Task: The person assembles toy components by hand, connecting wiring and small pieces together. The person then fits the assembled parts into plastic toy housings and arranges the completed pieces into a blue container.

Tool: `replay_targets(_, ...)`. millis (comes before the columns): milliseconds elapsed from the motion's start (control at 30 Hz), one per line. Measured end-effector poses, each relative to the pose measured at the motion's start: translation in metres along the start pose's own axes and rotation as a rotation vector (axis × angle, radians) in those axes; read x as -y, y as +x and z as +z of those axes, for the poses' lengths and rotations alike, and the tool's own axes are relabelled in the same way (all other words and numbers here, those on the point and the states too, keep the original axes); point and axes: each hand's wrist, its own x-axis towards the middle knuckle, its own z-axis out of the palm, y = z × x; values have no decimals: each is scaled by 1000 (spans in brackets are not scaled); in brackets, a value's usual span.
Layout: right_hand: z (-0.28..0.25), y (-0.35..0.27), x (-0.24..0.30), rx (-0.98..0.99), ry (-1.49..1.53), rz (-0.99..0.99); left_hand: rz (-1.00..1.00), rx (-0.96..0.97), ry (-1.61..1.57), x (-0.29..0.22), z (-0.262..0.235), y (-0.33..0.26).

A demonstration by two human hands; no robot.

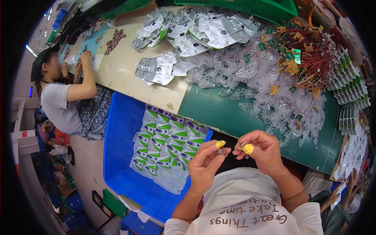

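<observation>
My left hand [204, 163] and my right hand [265, 152] are raised in front of my shirt, near the table's front edge and a short gap apart. Thumb and fingers of each are pinched together, at something small that I cannot make out. Yellow wrapping [220, 144] covers a fingertip of the left hand, and a larger yellow wrap [247, 149] covers one on the right. Beyond them, many clear plastic parts [219, 74] lie heaped on the green mat [196, 102]. White and grey moulded shells [222, 32] are piled farther back.
Left of me stands a blue bin [117, 156] holding rows of bagged white-and-green pieces [158, 143]. Red wires with small boards [305, 58] lie back right, beside stacked white-and-green parts [350, 78]. A co-worker [66, 94] sits at the far left; other hands [350, 184] show at the right edge.
</observation>
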Motion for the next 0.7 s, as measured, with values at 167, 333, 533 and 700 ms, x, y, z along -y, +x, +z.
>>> replay_targets(167, -1, -1, -1, 22, -17, -71, 28, 17, 57, 0, 2, 0)
replay_targets(333, 2, -7, 9, 122, -697, -376, -109, -8, -138, 1, 0, -5)
replay_targets(533, 1, -3, 7, 100, -725, -358, -134, -24, -84, 3, -2, -6)
replay_targets(700, -2, 3, 5, 120, -707, -357, -139, -30, -56, 5, -1, 0)
